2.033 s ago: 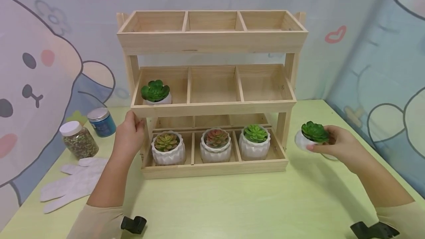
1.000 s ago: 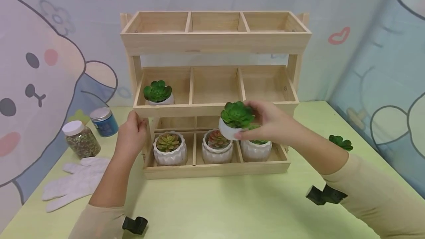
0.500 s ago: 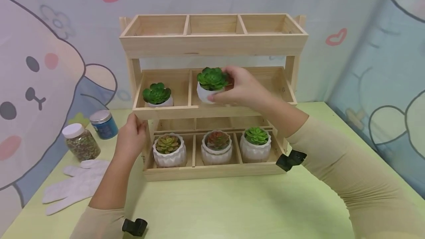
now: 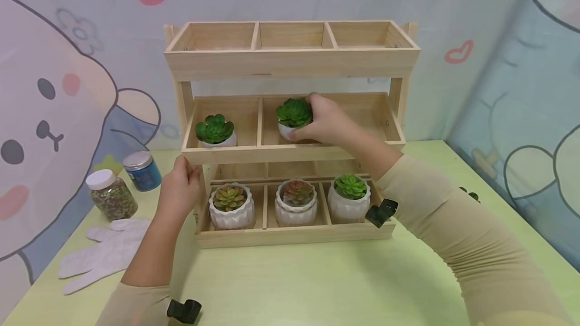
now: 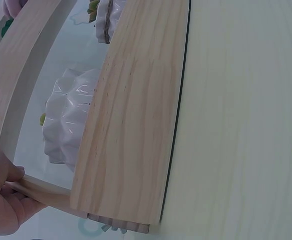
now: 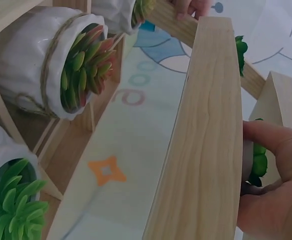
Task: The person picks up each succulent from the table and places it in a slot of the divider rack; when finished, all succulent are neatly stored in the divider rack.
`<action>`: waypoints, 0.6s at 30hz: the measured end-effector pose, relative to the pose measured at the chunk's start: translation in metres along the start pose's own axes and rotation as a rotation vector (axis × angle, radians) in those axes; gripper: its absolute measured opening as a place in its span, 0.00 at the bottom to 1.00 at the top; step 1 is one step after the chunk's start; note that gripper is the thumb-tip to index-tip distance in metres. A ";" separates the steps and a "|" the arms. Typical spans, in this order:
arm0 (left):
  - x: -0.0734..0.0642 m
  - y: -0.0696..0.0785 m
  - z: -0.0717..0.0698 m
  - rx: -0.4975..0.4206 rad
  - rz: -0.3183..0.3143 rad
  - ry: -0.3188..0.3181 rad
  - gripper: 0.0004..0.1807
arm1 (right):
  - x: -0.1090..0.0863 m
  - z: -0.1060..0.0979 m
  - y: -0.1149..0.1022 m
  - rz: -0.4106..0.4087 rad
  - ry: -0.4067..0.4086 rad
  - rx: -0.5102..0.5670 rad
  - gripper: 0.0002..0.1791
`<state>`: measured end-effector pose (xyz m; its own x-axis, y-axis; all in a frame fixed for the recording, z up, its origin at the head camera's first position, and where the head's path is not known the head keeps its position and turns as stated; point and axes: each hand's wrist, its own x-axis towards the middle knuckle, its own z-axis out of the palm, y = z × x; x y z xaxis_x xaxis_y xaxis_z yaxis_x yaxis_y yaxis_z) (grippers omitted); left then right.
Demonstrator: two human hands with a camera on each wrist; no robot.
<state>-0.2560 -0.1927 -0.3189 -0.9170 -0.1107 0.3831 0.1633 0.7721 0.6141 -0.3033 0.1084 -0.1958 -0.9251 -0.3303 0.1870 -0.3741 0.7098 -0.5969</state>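
My right hand [image 4: 328,119] holds a potted succulent [image 4: 294,112] with dark green leaves and a white pot, down inside the middle compartment of the middle tier. Its thumb lies on the pot's front. Part of that pot is hidden behind the tier's front board in the right wrist view. My left hand [image 4: 180,185] grips the left post of the wooden plant stand [image 4: 290,154], just under the middle tier; the left wrist view shows the fingers [image 5: 15,200] around that post. A second dark green succulent [image 4: 215,129] sits in the left compartment of that tier.
On the bottom tier stand a yellowish succulent [image 4: 229,198], a reddish succulent [image 4: 297,192] and a bright green succulent [image 4: 350,186]. A jar of granules [image 4: 111,195], a blue jar [image 4: 142,171] and white gloves [image 4: 101,250] lie left. Another green plant [image 4: 471,194] shows behind the right sleeve.
My right hand has carried the potted succulent from the table's right side leftward and lowered it into the middle tier's centre compartment. The left hand has kept its hold on the stand.
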 end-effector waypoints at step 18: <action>0.000 0.001 0.000 -0.001 0.000 -0.002 0.08 | 0.000 0.006 -0.009 0.069 -0.065 -0.148 0.39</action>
<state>-0.2555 -0.1923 -0.3186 -0.9177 -0.1100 0.3818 0.1635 0.7714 0.6151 -0.2995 0.0982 -0.1947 -0.9447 -0.3134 0.0961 -0.3195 0.8144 -0.4844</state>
